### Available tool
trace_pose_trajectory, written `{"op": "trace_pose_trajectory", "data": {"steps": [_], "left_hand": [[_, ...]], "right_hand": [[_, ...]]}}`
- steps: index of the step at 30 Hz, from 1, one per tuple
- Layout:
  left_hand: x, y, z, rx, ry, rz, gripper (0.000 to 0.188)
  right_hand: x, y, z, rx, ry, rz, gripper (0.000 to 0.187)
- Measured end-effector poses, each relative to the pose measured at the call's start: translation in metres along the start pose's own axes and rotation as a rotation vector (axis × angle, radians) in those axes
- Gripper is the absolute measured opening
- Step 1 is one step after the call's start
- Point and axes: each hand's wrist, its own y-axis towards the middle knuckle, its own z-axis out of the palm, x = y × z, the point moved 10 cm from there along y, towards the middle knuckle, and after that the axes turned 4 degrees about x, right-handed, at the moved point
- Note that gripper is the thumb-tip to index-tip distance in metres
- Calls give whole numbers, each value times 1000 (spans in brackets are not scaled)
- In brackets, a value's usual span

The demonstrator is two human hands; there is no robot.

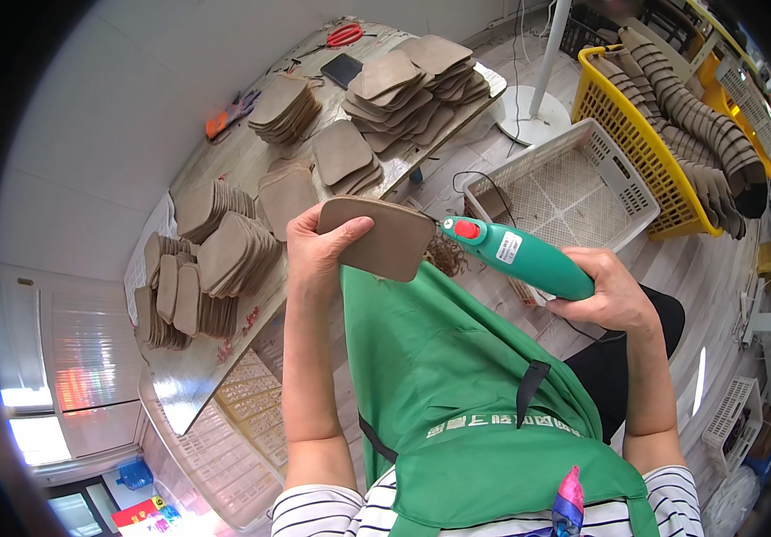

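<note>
My left hand (312, 255) grips a flat brown panel (381, 242) with rounded corners by its left edge, thumb on top. My right hand (607, 291) is wrapped round the back end of a green corded handheld power tool (528, 258) with a red button. The tool's narrow tip points left and meets or nearly meets the panel's upper right edge; I cannot tell if it touches. Both are held above my green apron (457, 367). Brown thread scraps (443, 255) show behind the panel and tool.
At left a worktable (224, 170) bears several stacks of brown panels (238, 255), red-handled scissors (345, 35) and a dark phone-like slab (341, 70). Right of it stand a white crate (622, 170), a yellow basket (645, 148) full of brown pieces, and a white pole base (537, 116).
</note>
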Motion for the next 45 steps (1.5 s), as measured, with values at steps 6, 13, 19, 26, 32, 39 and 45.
{"op": "trace_pose_trajectory", "data": {"steps": [6, 13, 19, 26, 32, 39, 45], "left_hand": [[-6, 4, -1, 75, 10, -26, 19], [-3, 2, -5, 47, -21, -29, 21], [-3, 1, 0, 53, -6, -35, 21], [2, 1, 24, 180, 3, -85, 20], [12, -3, 48, 277, 26, -156, 21], [23, -9, 77, 420, 95, -277, 22], [28, 7, 71, 513, 87, -298, 20]], "right_hand": [[-3, 1, 3, 26, -7, 21, 25], [-7, -1, 3, 18, 40, 39, 28], [-5, 0, 4, 31, 21, 29, 28], [0, 3, 4, 47, -52, 4, 29], [7, 9, 4, 32, -50, -34, 28], [9, 17, 5, 61, -50, -44, 27], [-3, 13, -11, -67, 84, 85, 26]]}}
